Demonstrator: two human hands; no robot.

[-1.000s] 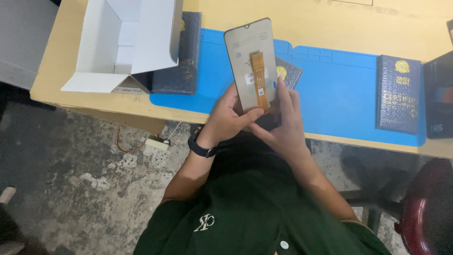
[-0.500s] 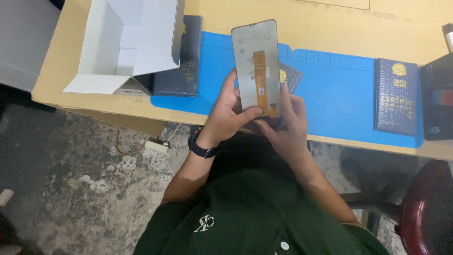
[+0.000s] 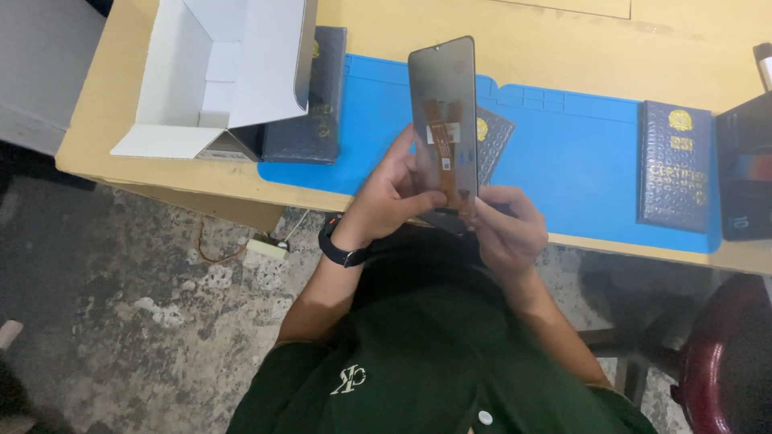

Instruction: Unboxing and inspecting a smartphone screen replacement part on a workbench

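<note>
I hold a phone screen panel [image 3: 441,96] upright in front of me, its grey back side facing me with an orange flex strip [image 3: 445,165] running down its middle. My left hand [image 3: 384,197], with a black watch on the wrist, grips the panel's lower left edge. My right hand [image 3: 508,229] pinches the panel's bottom right corner near the end of the strip. Both hands hover above the near edge of a blue work mat [image 3: 563,153] on a wooden table [image 3: 563,48].
An open white cardboard box [image 3: 217,76] stands at the table's left end. Dark blue flat boxes lie on the mat: one [image 3: 310,120] beside the white box, one [image 3: 492,141] behind the panel, one [image 3: 675,165] at the right. A black box [image 3: 746,173] sits far right. A red stool [image 3: 724,362] stands at lower right.
The panel has tilted and darkened as I turned it slightly. My right hand slid from behind the panel down to its bottom right corner.
</note>
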